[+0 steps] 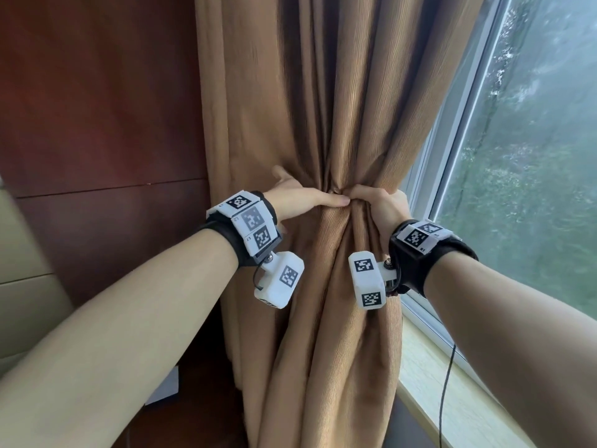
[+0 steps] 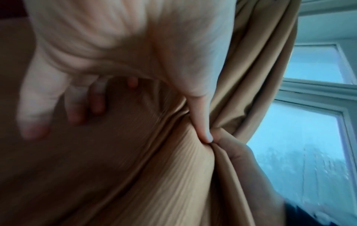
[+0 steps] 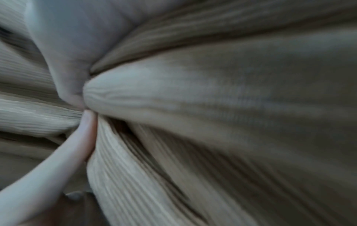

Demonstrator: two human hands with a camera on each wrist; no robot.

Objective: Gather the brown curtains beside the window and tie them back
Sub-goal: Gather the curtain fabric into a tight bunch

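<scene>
The brown curtain (image 1: 323,108) is hanging between a dark red wood wall panel (image 1: 97,92) on its left and the window (image 1: 533,156) on its right. Its folds are drawing in to a narrow waist at mid-height and flaring out again above and below.

The right hand (image 1: 381,205) is gripping this waist from the window side. Its fingers are curling round the bunched fabric; their tips are passing behind the folds and are hidden.

The left hand (image 1: 303,197) is reaching in from the wall side. Its thumb is lying straight across the front of the gather, with the tip meeting the right hand. In the left wrist view, the left fingers (image 2: 77,107) are lying loosely spread against the fabric on the far side, blurred.

In the right wrist view, ribbed cloth is filling the frame, and one straight finger is pressing into the pinch point.

A pale sill (image 1: 452,399) is running below the window, with a black cable (image 1: 447,383) crossing it.
</scene>
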